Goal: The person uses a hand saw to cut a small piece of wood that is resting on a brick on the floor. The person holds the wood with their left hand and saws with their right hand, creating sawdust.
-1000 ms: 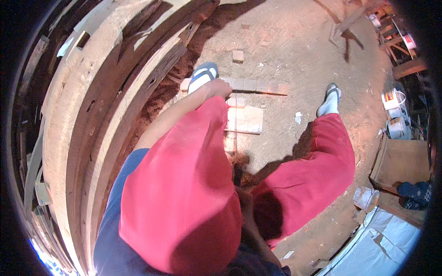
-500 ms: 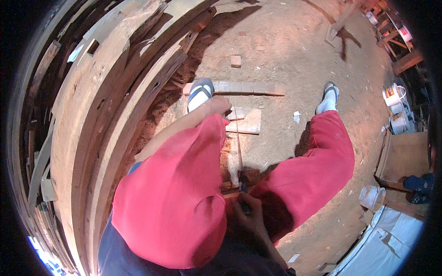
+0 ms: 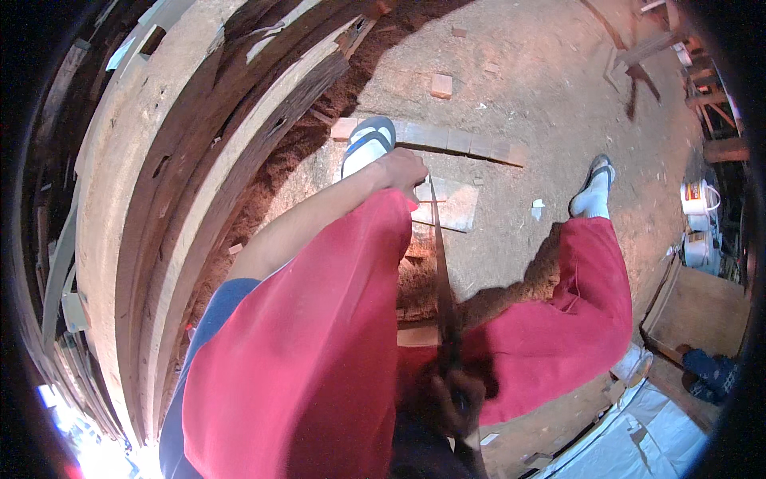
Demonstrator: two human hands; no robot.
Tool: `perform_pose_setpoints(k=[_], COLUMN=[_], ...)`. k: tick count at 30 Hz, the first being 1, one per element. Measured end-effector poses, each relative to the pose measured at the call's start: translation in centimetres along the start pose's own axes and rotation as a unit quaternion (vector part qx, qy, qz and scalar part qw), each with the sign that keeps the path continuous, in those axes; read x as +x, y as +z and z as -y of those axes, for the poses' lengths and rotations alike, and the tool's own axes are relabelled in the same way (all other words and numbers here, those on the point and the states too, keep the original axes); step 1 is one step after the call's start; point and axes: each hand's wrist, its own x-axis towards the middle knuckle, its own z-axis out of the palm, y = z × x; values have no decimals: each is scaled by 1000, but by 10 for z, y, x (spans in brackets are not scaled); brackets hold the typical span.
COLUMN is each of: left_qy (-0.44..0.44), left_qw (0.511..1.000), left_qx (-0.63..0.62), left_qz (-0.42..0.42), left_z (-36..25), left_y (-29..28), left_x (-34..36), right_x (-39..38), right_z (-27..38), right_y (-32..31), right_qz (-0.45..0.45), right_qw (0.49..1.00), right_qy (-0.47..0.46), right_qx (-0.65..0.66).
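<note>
In my right hand (image 3: 461,401), low between my thighs and in shadow, is the dark handle of what looks like a handsaw (image 3: 442,275). Its long, narrowing blade points away from me, seen almost edge-on. My left hand (image 3: 403,166) is beyond my raised left knee, close to the blade's far end. Its fingers curl downward, and the knee partly hides whatever they grip. Below the blade, a piece of wood (image 3: 418,335) shows between my legs. Just past my left hand, a flat wooden piece (image 3: 456,209) lies on the ground.
Large timber beams (image 3: 171,176) are stacked along my left. Beyond my left sandal (image 3: 369,137) lies a row of wooden blocks (image 3: 459,142), with a loose block (image 3: 441,85) farther off. White buckets (image 3: 696,198), a wooden panel (image 3: 698,307) and a pale sheet (image 3: 638,435) stand or lie to the right.
My right hand has drawn the saw back toward my body, and more of the blade shows. My left hand stays by my left foot. The view has shifted slightly.
</note>
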Motion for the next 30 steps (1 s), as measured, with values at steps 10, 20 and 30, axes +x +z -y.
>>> perform_pose_setpoints(k=[10,20,30], left_qy=[-17,18,99], left_qw=[1000,997,989], left_qx=[-26,-25,12], left_qz=[5,-65,-110], left_z=[4,-6,9], left_y=[-3,-10,-24], left_x=[-3,-7,-2], right_x=[13,20,25], right_z=[-21,-21,-8], right_y=[9,32,18], right_qz=[-33,-127,116], right_qw=[997,961,989], right_qy=[-53,-228,-29], right_qx=[-37,-90,-85])
